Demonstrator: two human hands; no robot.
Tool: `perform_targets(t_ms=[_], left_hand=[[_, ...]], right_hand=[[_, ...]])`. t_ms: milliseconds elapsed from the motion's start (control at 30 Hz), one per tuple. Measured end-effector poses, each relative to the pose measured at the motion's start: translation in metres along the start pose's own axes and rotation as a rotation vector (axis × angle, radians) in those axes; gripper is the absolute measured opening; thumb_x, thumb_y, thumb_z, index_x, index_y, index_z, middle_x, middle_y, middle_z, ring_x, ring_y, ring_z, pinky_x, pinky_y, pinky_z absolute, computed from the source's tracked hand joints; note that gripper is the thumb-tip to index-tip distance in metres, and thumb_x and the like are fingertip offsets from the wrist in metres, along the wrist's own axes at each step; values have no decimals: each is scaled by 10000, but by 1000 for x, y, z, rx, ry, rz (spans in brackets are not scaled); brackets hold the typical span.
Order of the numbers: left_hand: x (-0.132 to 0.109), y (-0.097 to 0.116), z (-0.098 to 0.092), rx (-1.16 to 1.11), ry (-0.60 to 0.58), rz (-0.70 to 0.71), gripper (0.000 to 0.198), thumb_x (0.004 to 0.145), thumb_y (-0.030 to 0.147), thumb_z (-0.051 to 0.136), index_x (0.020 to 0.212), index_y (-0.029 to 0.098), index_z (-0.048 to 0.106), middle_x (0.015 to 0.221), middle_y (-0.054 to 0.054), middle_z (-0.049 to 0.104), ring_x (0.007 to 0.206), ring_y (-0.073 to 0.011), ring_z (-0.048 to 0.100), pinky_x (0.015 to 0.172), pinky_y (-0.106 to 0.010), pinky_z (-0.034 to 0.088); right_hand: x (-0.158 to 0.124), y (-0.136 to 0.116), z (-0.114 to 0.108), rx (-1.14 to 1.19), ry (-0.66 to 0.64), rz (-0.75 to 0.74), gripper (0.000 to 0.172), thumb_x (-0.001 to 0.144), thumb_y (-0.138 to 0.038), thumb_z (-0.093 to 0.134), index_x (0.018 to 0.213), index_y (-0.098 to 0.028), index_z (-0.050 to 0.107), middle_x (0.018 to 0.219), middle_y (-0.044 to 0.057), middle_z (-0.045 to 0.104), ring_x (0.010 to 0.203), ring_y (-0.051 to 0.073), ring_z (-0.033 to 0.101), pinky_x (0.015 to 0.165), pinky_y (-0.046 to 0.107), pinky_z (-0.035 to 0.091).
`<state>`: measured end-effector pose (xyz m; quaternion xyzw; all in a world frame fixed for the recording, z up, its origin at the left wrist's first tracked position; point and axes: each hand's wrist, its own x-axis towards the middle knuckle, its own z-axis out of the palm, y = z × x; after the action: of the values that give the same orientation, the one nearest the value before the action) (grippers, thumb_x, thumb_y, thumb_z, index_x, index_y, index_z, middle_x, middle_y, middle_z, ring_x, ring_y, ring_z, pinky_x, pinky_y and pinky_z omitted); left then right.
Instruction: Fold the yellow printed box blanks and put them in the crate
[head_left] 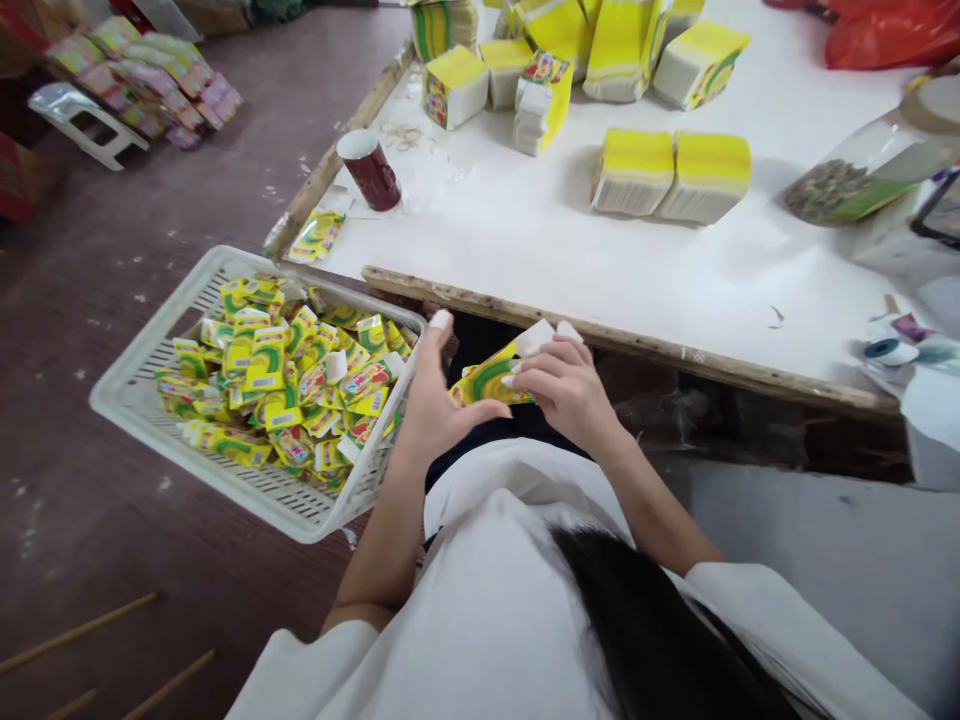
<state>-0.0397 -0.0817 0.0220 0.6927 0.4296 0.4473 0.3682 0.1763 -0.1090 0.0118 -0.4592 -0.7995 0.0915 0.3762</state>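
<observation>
Above my lap, my right hand [562,385] is closed on small yellow-and-green cartons [495,372] with white flaps, pressed together so that I cannot tell them apart. My left hand [435,415] is beside their other end, its thumb and fingers spread wide. The thumb lies close to the cartons; whether it touches them I cannot tell. Just left of that hand, a white plastic basket [142,365] holds a heap of similar yellow, green and red cartons [266,360].
On the white table [510,230] are a maroon mug [371,172], stacks of flat yellow cartons [671,172], a yellow packet [318,235], a clear jar [855,170] and a red bag [896,35]. A wooden edge strip [525,318] runs along its front. A white stool [82,125] stands far left.
</observation>
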Motion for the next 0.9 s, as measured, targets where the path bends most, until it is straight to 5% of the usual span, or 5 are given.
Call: perform_targets(t_ms=[100,233,433,700,900], left_hand=[[0,8,7,186,-281,-166,843,647,485,871,1340,198,486,1267,-129,651,1186,-329,635,1027,-451,500],[-9,8,29,313,-167,-221,704,727,373,791,1323,215,451,1142,-80,683,1003,-268,688,847,-363,547],[-23,4,46,356,-134,-140,682,720,273,759,1305,259,406,1173,-77,640,1000,-261,680,779,-348,531],[-17,5,46,272,-255,-239,689,722,221,716,1298,253,340,1020,-45,647,833,-233,679,721,-362,540],[-20,-13,45,383,-62,-65,812,629,89,695,1355,202,351,1326,-173,532,1231,-334,571,1015,-523,501]], right_hand=[[-3,-3,10,44,91,28,181,945,-284,590,1109,-296,665,1145,40,711,1195,257,575,1211,526,275],[-5,-1,23,376,306,416,690,899,-542,600,1462,-195,403,1431,172,536,1370,334,481,1144,538,397],[6,-14,26,920,-4,694,532,889,-584,607,1279,-223,634,1241,101,698,1224,305,624,1109,456,463],[-8,-13,24,828,-124,475,637,949,-496,532,1522,-238,431,1417,101,613,1271,278,605,1124,463,460],[-9,-5,31,475,14,358,544,943,-167,428,1470,-255,525,1530,73,522,1415,247,495,1185,442,401]])
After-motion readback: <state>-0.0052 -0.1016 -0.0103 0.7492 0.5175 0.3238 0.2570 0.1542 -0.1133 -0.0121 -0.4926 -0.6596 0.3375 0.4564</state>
